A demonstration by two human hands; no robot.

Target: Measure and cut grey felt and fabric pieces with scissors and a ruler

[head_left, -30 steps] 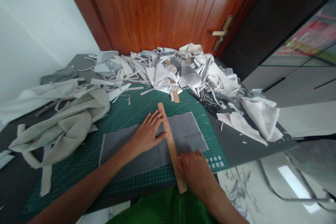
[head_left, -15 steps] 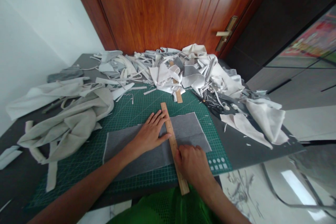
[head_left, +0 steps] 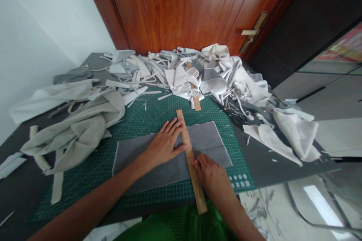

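A grey piece of fabric [head_left: 162, 167] lies flat on the green cutting mat [head_left: 144, 120]. Across it runs a wooden ruler [head_left: 195, 177], its near end sticking out past the table edge. My left hand [head_left: 166, 141] rests flat on the fabric, fingers stretched out, with fingertips and thumb on the ruler's left side. On the ruler's right side, my right hand [head_left: 210, 171] is closed, its fingertips against the ruler's edge. Whatever those fingers may hold is hidden or too small to make out.
White and grey fabric scraps [head_left: 181, 79] pile up along the back, with a second wooden strip [head_left: 197, 102] poking out. Crumpled beige cloth [head_left: 85, 131] lies on the left. Black-handled scissors [head_left: 233, 113] and a pale fabric piece [head_left: 271, 143] lie on the right.
The view has shifted slightly. My right hand has moved a little way along the ruler, away from my body, and its fingers look less tightly bunched. My left hand stays on the ruler.
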